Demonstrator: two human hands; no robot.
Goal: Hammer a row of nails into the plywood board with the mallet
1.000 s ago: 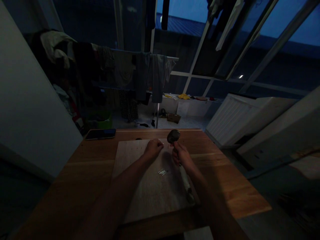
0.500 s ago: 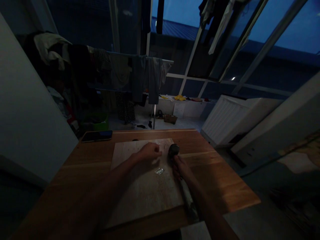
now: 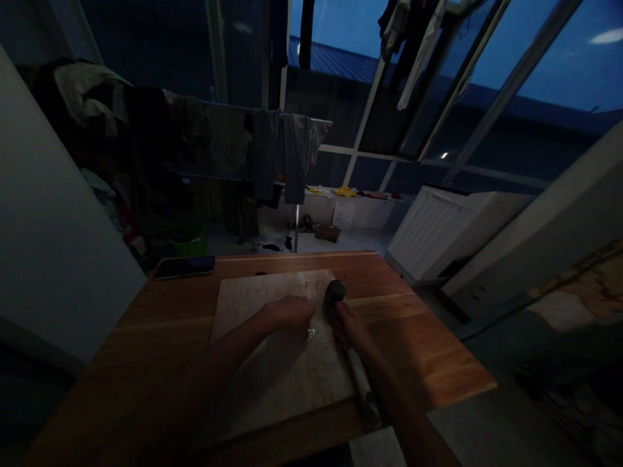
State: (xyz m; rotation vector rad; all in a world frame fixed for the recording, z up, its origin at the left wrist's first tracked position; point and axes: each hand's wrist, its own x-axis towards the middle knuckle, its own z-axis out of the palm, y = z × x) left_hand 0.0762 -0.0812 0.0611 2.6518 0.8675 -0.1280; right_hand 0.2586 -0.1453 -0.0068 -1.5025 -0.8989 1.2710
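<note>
A pale wooden board [image 3: 253,301] lies on a brown wooden table [image 3: 170,324]. My right hand [image 3: 346,325] is closed round the handle of a hammer [image 3: 335,292], whose dark head rests on the board's right edge. My left hand [image 3: 289,314] lies on the board with curled fingers, its fingertips over a small heap of loose nails [image 3: 312,333]. Whether it holds a nail is hidden. A nail [image 3: 307,283] stands in the board near the far edge.
A dark phone [image 3: 183,266] lies at the table's far left corner. Beyond the table stands a clothes rack [image 3: 272,149] with hanging garments. A white radiator [image 3: 438,227] leans at the right. A white wall [image 3: 43,214] runs along the left.
The hammer head has come down from above the board to rest on it. My left hand has drawn back from the far edge to the heap of nails.
</note>
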